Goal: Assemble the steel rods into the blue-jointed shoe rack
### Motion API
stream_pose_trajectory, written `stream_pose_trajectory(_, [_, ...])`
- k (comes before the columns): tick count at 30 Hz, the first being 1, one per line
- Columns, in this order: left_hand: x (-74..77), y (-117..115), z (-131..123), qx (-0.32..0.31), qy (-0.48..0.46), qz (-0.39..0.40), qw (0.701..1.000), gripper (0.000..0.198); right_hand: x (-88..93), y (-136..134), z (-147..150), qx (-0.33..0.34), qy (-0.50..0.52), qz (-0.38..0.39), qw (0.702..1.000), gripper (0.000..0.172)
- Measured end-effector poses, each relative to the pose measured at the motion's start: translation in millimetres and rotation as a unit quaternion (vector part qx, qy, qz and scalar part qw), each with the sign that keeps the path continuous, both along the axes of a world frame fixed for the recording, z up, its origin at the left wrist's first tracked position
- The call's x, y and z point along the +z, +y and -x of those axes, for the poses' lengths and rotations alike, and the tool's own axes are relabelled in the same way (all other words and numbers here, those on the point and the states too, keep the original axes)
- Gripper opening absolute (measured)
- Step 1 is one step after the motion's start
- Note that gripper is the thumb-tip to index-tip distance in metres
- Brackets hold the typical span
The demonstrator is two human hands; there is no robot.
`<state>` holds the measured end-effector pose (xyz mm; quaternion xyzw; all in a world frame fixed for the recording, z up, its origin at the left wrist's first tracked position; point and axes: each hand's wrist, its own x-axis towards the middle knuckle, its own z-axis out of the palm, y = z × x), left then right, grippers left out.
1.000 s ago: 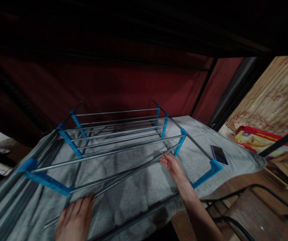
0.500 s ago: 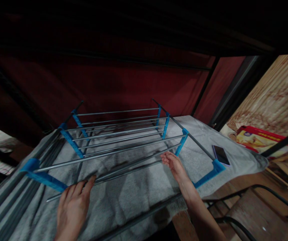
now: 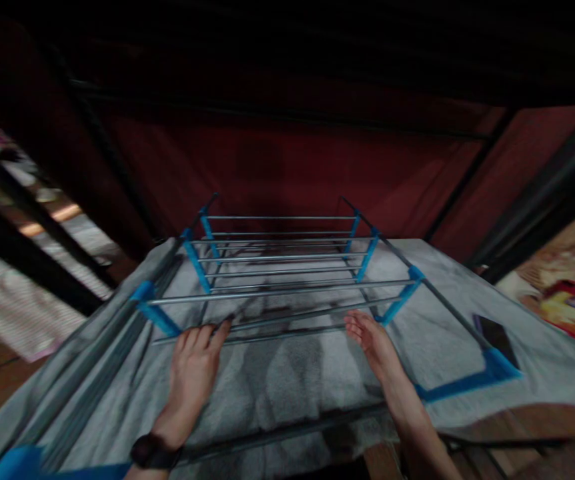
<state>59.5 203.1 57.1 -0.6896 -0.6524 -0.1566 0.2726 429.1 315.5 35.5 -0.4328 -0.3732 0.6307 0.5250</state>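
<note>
A drying rack of thin metal rods [image 3: 277, 256] and blue plastic side pieces [image 3: 195, 263] lies on a grey blanket [image 3: 287, 380]. Two loose metal rods [image 3: 287, 327] run across the blanket in front of the fitted ones. My left hand [image 3: 192, 363] holds their left end, fingers over the rods and thumb stretched along them. My right hand [image 3: 373, 341] pinches their right end, close to a blue side piece [image 3: 398, 298]. A dark band sits on my left wrist.
A dark phone [image 3: 495, 335] lies on the blanket at the right, next to a blue corner piece [image 3: 467, 385]. A red and yellow box [image 3: 572, 308] lies on the floor far right. Dark frame bars and red fabric enclose the back and sides.
Both hands have carried the two loose rods forward and swung them level, from slanted to parallel with the fitted rods. My head has turned, shifting the view rightward with blur.
</note>
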Motion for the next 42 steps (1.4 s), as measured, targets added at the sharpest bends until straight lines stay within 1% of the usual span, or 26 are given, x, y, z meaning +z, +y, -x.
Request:
stream_pose_trajectory(3, [-0.1,1,-8,0.014,-0.016,0.026,0.999,0.046,-8.5,-12,6,0.015,-0.093,-0.019,0.995,0.038])
stream_pose_trajectory(5, [-0.6,3,-10,0.029,-0.022,0.039,0.999,0.047,-10.4,-20,12,0.029,-0.168,-0.053,0.984,0.04])
stream_pose_trajectory(7, [-1.0,4,-12,0.041,-0.024,0.048,0.998,0.048,-7.3,-28,19,0.038,-0.234,-0.109,0.965,0.039])
stream_pose_trajectory(9, [-0.8,3,-13,0.046,-0.024,0.056,0.997,0.051,-0.3,-35,26,0.03,-0.291,-0.19,0.937,0.035])
stream_pose_trajectory(11, [0.1,2,-14,0.045,-0.023,0.061,0.997,0.051,7.8,-38,34,0.012,-0.347,-0.297,0.889,0.029])
stream_pose_trajectory(13, [1.8,3,-14,0.042,-0.024,0.06,0.997,0.049,15.0,-36,44,-0.005,-0.403,-0.402,0.822,0.025])
stream_pose_trajectory(15, [3.8,4,-15,0.039,-0.029,0.055,0.997,0.047,20.3,-30,56,-0.005,-0.45,-0.484,0.75,0.029])
stream_pose_trajectory(17, [5.7,5,-14,0.032,-0.038,0.051,0.997,0.048,24.2,-24,72,0.01,-0.491,-0.536,0.687,0.037])
stream_pose_trajectory(20, [7.5,8,-14,0.024,-0.056,0.045,0.997,0.048,27.6,-18,101,0.069,-0.538,-0.587,0.601,0.046])
stream_pose_trajectory(22, [7.8,9,-14,0.018,-0.07,0.045,0.996,0.048,28.1,-14,121,0.105,-0.556,-0.608,0.557,0.049])
stream_pose_trajectory(23, [7.8,9,-14,0.015,-0.078,0.046,0.996,0.048,28.0,-13,130,0.115,-0.562,-0.614,0.541,0.049])
stream_pose_trajectory(26, [7.2,9,-15,0.003,-0.106,0.03,0.994,0.045,27.1,-5,150,0.126,-0.586,-0.615,0.513,0.049])
stream_pose_trajectory(29, [5.5,4,-19,-0.009,-0.129,-0.024,0.991,0.043,27.0,3,159,0.135,-0.604,-0.606,0.499,0.05])
stream_pose_trajectory(31, [1.9,-3,-20,0.011,-0.175,-0.075,0.982,0.039,26.7,6,159,0.14,-0.609,-0.604,0.494,0.05])
stream_pose_trajectory(32, [-1.1,-6,-20,0.033,-0.216,-0.107,0.97,0.035,26.1,7,158,0.142,-0.61,-0.604,0.492,0.05])
stream_pose_trajectory(33, [-4.7,-9,-17,0.06,-0.266,-0.144,0.951,0.029,25.2,8,157,0.144,-0.61,-0.606,0.49,0.051])
stream_pose_trajectory(34, [-8.6,-11,-14,0.089,-0.32,-0.182,0.925,0.024,24.1,8,156,0.145,-0.61,-0.607,0.488,0.052])
stream_pose_trajectory(35, [-12.5,-11,-9,0.118,-0.374,-0.22,0.893,0.022,22.8,7,155,0.145,-0.609,-0.61,0.486,0.053])
stream_pose_trajectory(37, [-18.4,-8,4,0.157,-0.464,-0.272,0.828,0.029,20.6,7,154,0.144,-0.608,-0.613,0.484,0.055])
stream_pose_trajectory(38, [-19.6,-5,11,0.158,-0.498,-0.279,0.806,0.036,19.9,7,154,0.142,-0.607,-0.614,0.484,0.055])
stream_pose_trajectory(39, [-19.5,-1,17,0.145,-0.526,-0.274,0.792,0.041,19.6,7,154,0.141,-0.607,-0.615,0.483,0.055])
stream_pose_trajectory(40, [-18.3,4,22,0.12,-0.551,-0.264,0.782,0.044,19.7,8,154,0.14,-0.607,-0.615,0.483,0.055])
stream_pose_trajectory(42, [-13.9,13,30,0.064,-0.601,-0.245,0.758,0.043,20.5,9,154,0.14,-0.608,-0.616,0.481,0.055])
